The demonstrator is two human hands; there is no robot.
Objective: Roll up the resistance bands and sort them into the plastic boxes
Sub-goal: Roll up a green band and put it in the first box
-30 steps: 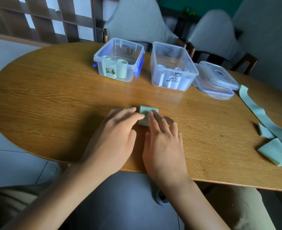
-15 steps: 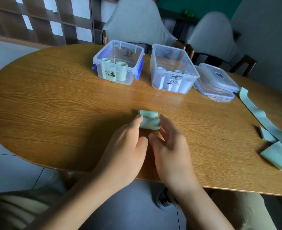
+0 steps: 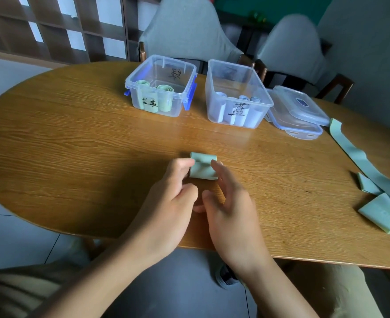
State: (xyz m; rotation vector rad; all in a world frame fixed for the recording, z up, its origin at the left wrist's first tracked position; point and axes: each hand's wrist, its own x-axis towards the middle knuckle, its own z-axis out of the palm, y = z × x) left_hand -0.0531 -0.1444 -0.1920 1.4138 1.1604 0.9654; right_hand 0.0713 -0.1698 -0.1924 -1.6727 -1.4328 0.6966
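Note:
A partly rolled pale green resistance band (image 3: 203, 167) lies on the wooden table (image 3: 74, 145) near its front edge, the rolled end on the far side. My left hand (image 3: 166, 210) pinches the band's left edge with curled fingers. My right hand (image 3: 233, 214) has its fingers loosely extended, the index finger touching the band's right edge and the thumb held apart below. Behind stand two clear plastic boxes. The left box (image 3: 180, 109) holds green rolls; the right box (image 3: 214, 111) holds pale blue rolls.
Two clear lids (image 3: 297, 111) lie stacked to the right of the boxes. A long loose green band (image 3: 354, 157) trails along the table's right side to a folded green piece (image 3: 382, 214). Two grey-covered chairs (image 3: 189, 31) stand behind the table.
My hands have drawn back from lying flat over the roll. They now sit at its two ends, and the green band shows more fully between them.

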